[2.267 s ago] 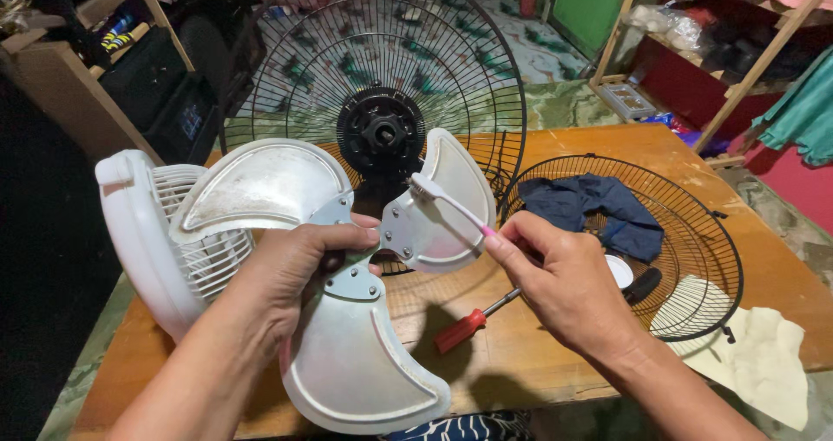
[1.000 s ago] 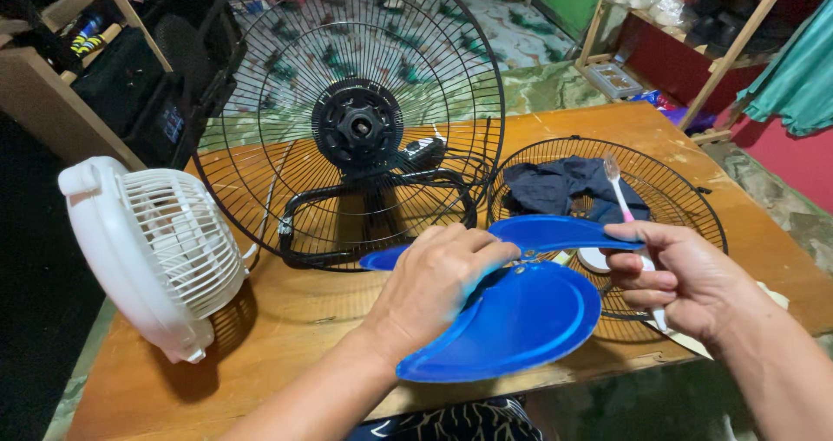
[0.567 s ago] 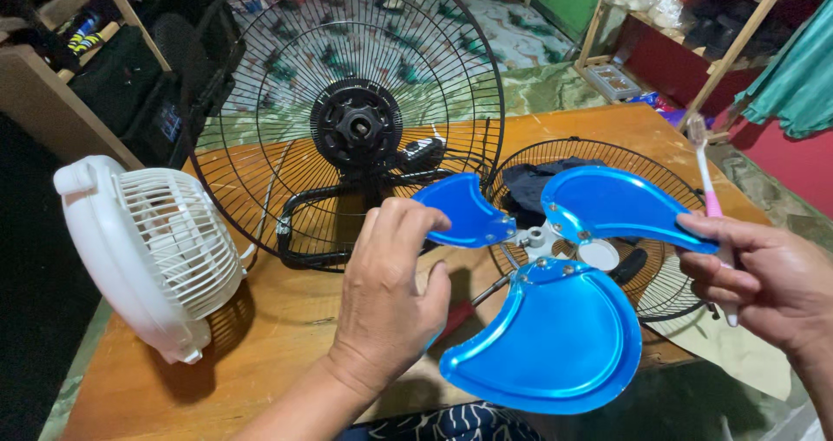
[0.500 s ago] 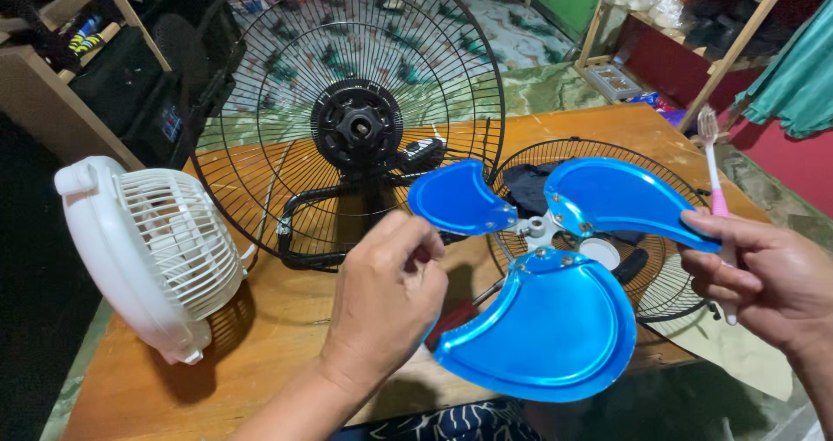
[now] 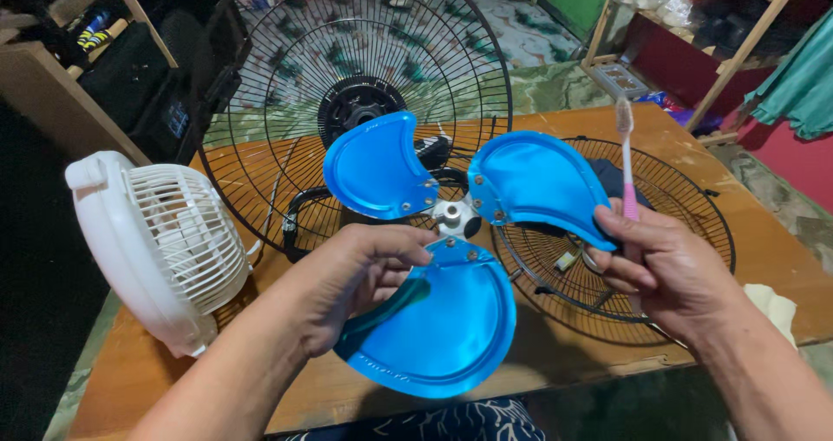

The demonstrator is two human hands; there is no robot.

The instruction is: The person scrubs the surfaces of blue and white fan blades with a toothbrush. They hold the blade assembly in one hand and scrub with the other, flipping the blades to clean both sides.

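Observation:
A blue three-bladed fan propeller (image 5: pixel 451 276) with a white hub is held up in front of me over the wooden table (image 5: pixel 173 389). My left hand (image 5: pixel 356 276) grips the edge of its lower blade. My right hand (image 5: pixel 664 272) pinches the tip of the right blade and also holds a pink toothbrush (image 5: pixel 626 159) upright, bristles at the top.
A large black fan guard with its motor (image 5: pixel 356 107) stands behind the blades. A second black wire guard (image 5: pixel 694 207) lies flat on the right, with dark cloth inside. At the left stands a small white fan (image 5: pixel 156 246). A pale cloth (image 5: pixel 772 307) lies near the right edge.
The white blade I held earlier is gone from my hands and the blue blade has been lifted from low over the table and turned face-on. The toothbrush stays in my right hand.

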